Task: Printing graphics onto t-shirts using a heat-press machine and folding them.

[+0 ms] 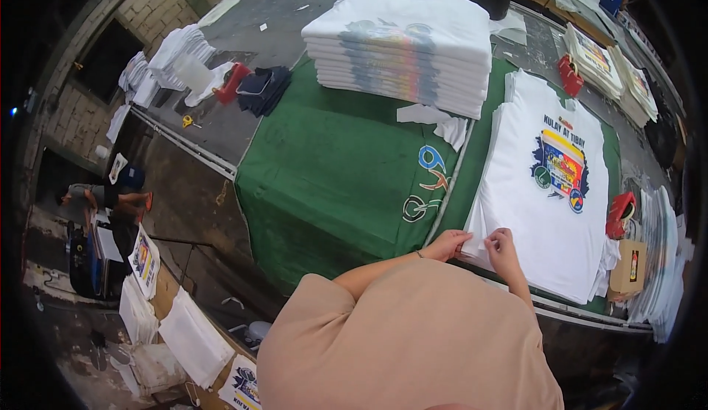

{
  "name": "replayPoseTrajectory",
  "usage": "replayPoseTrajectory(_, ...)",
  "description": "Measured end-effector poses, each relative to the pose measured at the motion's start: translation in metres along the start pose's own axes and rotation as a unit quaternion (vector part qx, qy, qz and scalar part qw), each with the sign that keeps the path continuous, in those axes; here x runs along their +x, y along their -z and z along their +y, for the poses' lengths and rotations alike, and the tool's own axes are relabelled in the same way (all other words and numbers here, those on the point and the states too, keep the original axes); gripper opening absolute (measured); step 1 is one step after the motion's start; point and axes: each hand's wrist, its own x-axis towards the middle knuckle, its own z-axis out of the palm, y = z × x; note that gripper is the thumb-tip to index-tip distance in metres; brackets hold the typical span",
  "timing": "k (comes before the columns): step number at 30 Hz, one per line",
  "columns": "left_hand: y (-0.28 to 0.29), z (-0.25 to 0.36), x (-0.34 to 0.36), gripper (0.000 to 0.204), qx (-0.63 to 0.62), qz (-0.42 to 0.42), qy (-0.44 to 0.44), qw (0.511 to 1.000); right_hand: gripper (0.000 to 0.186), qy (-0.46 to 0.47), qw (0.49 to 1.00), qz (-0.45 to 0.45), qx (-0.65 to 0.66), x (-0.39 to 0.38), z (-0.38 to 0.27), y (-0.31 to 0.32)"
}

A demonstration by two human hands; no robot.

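A stack of white T-shirts with a colourful bucket print lies flat on the green cloth at the right. At its near left corner my left hand is closed on the edge of a white T-shirt. Just to its right, over the same shirts, my right hand has its fingers curled into a pinch. Whatever those fingertips hold is too small to make out. Beyond my hands rises a tall pile of folded white T-shirts, with a loose white cloth piece at its front.
Green cloth covers the near table. Left of it lie dark folded cloth, a red tape dispenser and yellow scissors. A cardboard box and another red dispenser flank the shirts. One person is at far left.
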Motion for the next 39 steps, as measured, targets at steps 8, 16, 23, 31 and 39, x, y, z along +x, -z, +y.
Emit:
replayPoseTrajectory(8, -0.010, 0.008, -0.006, 0.020, 0.022, 0.007, 0.004, 1.000, 0.017, 0.023, 0.969, 0.152, -0.195, -0.011, -0.005, 0.018)
replayPoseTrajectory(16, -0.007, 0.009, -0.004, 0.021, 0.035, -0.017, 0.004, 0.999, 0.022, -0.011, 0.995, 0.044, -0.092, -0.006, -0.032, -0.030)
replayPoseTrajectory(23, -0.004, 0.001, -0.001, 0.019, 0.053, -0.006, -0.025, 0.998, 0.017, -0.047, 0.998, 0.033, -0.021, 0.001, 0.003, -0.035)
replayPoseTrajectory(31, -0.003, 0.005, -0.001, 0.021, 0.073, -0.023, -0.015, 0.997, 0.019, -0.042, 0.996, 0.066, 0.048, -0.005, 0.013, -0.001)
replayPoseTrajectory(39, -0.009, 0.007, -0.001, 0.023, 0.039, -0.027, -0.013, 0.999, 0.019, -0.039, 0.984, 0.156, -0.078, -0.016, -0.014, 0.000)
